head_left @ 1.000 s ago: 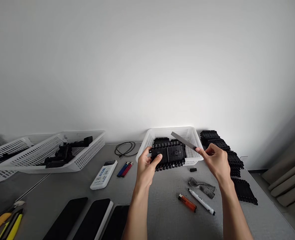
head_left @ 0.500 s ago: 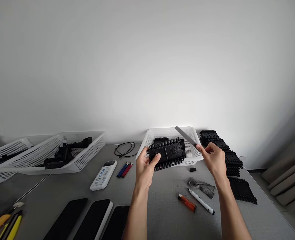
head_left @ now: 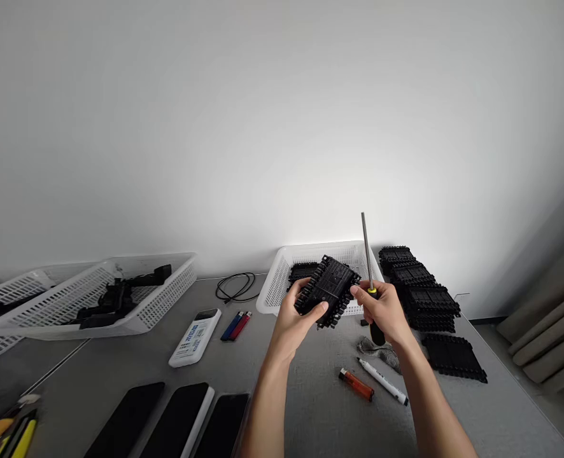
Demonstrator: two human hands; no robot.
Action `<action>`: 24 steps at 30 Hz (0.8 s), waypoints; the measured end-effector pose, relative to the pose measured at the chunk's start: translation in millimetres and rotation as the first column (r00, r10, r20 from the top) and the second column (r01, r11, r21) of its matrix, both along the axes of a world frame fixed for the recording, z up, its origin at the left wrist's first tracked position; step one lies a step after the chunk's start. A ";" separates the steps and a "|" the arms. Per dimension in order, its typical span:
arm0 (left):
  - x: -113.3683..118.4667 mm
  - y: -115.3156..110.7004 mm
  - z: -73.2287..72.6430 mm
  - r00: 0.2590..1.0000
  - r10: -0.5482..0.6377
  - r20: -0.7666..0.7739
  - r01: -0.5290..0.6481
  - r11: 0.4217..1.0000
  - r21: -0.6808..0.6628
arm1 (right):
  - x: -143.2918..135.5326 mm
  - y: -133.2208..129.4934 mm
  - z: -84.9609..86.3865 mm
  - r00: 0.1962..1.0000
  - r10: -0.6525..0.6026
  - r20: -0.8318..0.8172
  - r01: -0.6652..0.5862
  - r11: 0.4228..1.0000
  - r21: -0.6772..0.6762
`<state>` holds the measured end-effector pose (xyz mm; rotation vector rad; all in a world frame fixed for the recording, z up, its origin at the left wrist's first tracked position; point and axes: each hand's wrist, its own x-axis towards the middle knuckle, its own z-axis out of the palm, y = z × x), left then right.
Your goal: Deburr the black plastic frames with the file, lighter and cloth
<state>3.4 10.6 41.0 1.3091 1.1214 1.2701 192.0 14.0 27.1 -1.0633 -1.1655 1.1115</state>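
Two bare hands [head_left: 291, 324] [head_left: 384, 312] — slim-fingered — with bare forearms [head_left: 268, 401] [head_left: 428, 394], slender and tapering.

The panel [head_left: 332, 283] is black, the tool handle [head_left: 377, 334] black (ringed in yellow), the basket [head_left: 271, 289] white.

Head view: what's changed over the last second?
The right hand moved left to the edge of the black plate, its metal tool swinging from a leftward slant to nearly upright. The left hand kept hold, turning the plate anticlockwise in view. Nothing let go. The orange lighter and white marker stayed put.
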 end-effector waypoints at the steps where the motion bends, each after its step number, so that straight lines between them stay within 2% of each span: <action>1: -0.2 0.1 0.1 0.999 -0.030 -0.041 0.031 0.999 0.012 | 1.1 -0.6 0.5 1.000 -0.006 0.011 0.006 1.000 -0.002; 5: 4.6 1.1 -3.9 0.990 -0.103 -0.101 0.112 0.990 0.083 | 3.5 -3.1 1.4 0.991 -0.016 0.131 0.016 1.000 0.002; 10: 9.9 8.1 -14.6 0.995 0.055 -0.087 -0.037 0.981 0.193 | 1.2 -9.9 6.7 0.902 -0.201 0.382 0.154 0.977 0.150; 12: 8.6 10.5 -17.2 0.993 0.095 -0.077 -0.075 0.971 0.227 | 0.2 -14.4 9.8 0.872 -0.238 0.429 0.181 0.969 0.168; 15: 6.2 11.0 -17.7 0.986 0.131 -0.103 -0.101 0.961 0.256 | -3.8 -21.1 11.9 0.877 -0.144 0.458 0.100 0.988 0.121; 18: 5.7 8.4 -15.0 0.971 0.170 -0.170 -0.119 0.954 0.276 | -12.1 -25.5 10.5 0.848 -0.069 0.525 0.024 0.995 0.093; 24: 6.8 3.2 -9.5 0.969 0.173 -0.177 -0.116 0.949 0.292 | -22.2 -24.5 6.3 0.792 -0.098 0.603 0.039 0.993 0.109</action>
